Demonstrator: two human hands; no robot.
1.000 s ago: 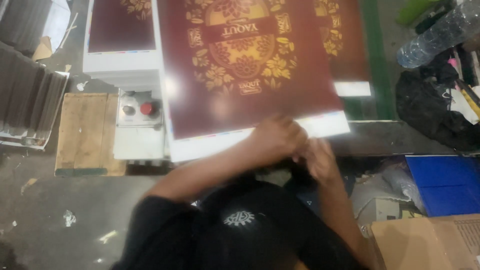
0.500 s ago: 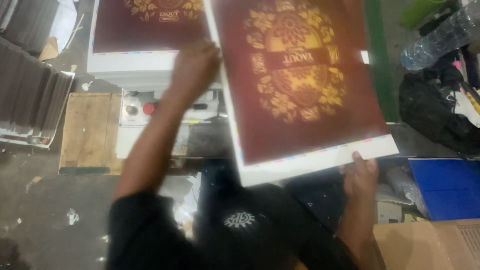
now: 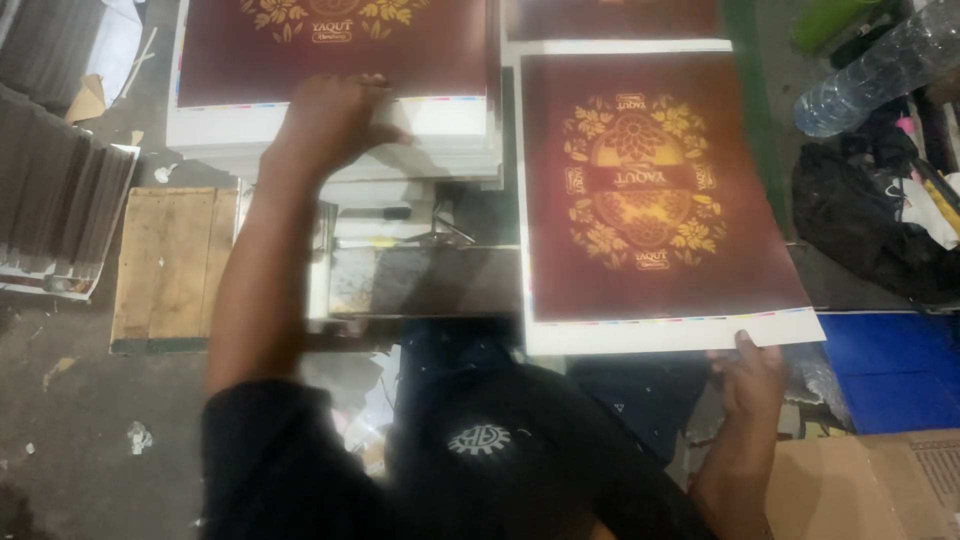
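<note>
My right hand (image 3: 750,378) grips the near white edge of a large maroon printed sheet (image 3: 650,190) with a gold floral emblem. That sheet lies flat to the right, over a green-edged surface. My left hand (image 3: 325,120) rests with spread fingers on the near edge of a stack of the same maroon sheets (image 3: 330,60) at upper left. Whether it pinches the top sheet I cannot tell. My dark shirt fills the bottom of the view.
A metal machine table (image 3: 420,280) lies between the stack and me. A wooden pallet (image 3: 170,265) and grey board stacks (image 3: 55,190) stand at left. At right are a plastic bottle (image 3: 880,65), a black bag (image 3: 865,215), a blue sheet (image 3: 890,370) and a cardboard box (image 3: 860,485).
The sheet has swung from in front of me to the right and settled flat. My left hand let go of it and reached onto the stack at upper left.
</note>
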